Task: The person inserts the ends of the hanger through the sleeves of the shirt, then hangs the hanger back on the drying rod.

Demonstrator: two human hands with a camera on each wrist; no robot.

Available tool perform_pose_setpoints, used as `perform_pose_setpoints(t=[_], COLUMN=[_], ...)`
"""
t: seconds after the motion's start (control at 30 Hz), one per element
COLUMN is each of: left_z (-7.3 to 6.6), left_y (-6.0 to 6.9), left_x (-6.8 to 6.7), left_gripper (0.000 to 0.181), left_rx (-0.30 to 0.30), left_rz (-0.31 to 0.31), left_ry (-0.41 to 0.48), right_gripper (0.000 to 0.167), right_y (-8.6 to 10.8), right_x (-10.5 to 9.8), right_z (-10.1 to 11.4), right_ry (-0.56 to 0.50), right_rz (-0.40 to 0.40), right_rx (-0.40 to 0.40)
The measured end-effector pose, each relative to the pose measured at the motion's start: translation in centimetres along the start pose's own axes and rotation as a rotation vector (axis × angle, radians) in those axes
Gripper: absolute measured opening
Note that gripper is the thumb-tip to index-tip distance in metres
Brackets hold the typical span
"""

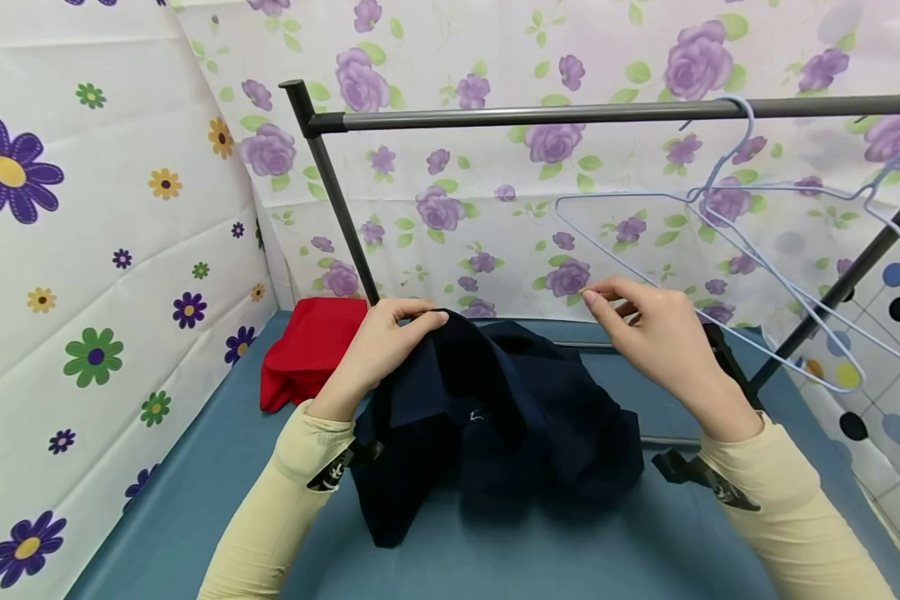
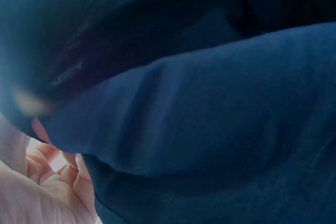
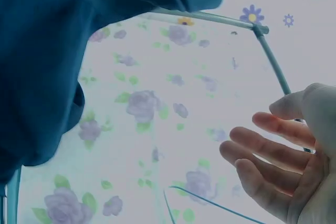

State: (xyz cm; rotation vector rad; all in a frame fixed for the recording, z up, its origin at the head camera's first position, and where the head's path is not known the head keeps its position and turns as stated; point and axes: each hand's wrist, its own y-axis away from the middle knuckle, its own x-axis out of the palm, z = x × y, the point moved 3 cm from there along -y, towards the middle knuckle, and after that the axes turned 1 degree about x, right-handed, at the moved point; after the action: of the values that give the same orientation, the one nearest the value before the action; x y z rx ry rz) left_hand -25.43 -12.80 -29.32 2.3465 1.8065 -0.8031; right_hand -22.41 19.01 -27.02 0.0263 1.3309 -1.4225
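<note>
My left hand (image 1: 386,342) pinches the upper edge of a dark navy garment (image 1: 555,408), raising a fold of it above the table. A small white mark shows on its front, and the rest hangs crumpled, so its kind is unclear. In the left wrist view the navy cloth (image 2: 210,114) fills most of the picture, partly hiding the fingers. Apart from the garment, to its right, my right hand (image 1: 656,337) hovers in the air with loosely bent fingers and nothing in them. The right wrist view shows the same bare fingers (image 3: 268,153) beside the hanging cloth.
A grey clothes rail (image 1: 510,117) spans the back of the blue table (image 1: 195,500). From its right part hang light-blue wire hangers (image 1: 622,196), close to my right hand. A folded red cloth (image 1: 307,346) lies at the back left. Flowered sheets (image 1: 435,50) enclose the table.
</note>
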Motion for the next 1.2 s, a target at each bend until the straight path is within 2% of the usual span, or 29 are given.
perform_pose_setpoints(t=[0.17,0.33,0.6,0.73,0.97,1.2], left_z=[0.2,0.3,0.3,0.4,0.6,0.8], left_y=[-0.1,-0.1,0.0,0.0,0.0,0.3], left_x=[0.1,0.2,0.2,-0.1,-0.2,-0.3], left_gripper=[0.028,0.025,0.023,0.025,0.028,0.028], left_rx=[0.008,0.015,-0.003,-0.010,-0.019,-0.024], left_rz=[-0.001,0.002,0.010,0.011,0.010,0.003], left_ry=[-0.030,-0.036,-0.043,-0.038,-0.023,-0.024], right_gripper=[0.013,0.013,0.016,0.016,0.019,0.031], right_y=[0.0,-0.1,-0.1,-0.2,-0.2,0.2], right_x=[-1.2,-2.1,-3.8,-4.8,-6.9,-9.5], right_z=[0.1,0.2,0.0,-0.3,-0.6,-1.5], right_ry=[-0.001,-0.002,0.006,0.024,0.042,0.119], right_rz=[-0.076,-0.122,-0.183,-0.242,-0.381,-0.457], right_rx=[-0.031,-0.020,-0.009,-0.024,0.030,0.083])
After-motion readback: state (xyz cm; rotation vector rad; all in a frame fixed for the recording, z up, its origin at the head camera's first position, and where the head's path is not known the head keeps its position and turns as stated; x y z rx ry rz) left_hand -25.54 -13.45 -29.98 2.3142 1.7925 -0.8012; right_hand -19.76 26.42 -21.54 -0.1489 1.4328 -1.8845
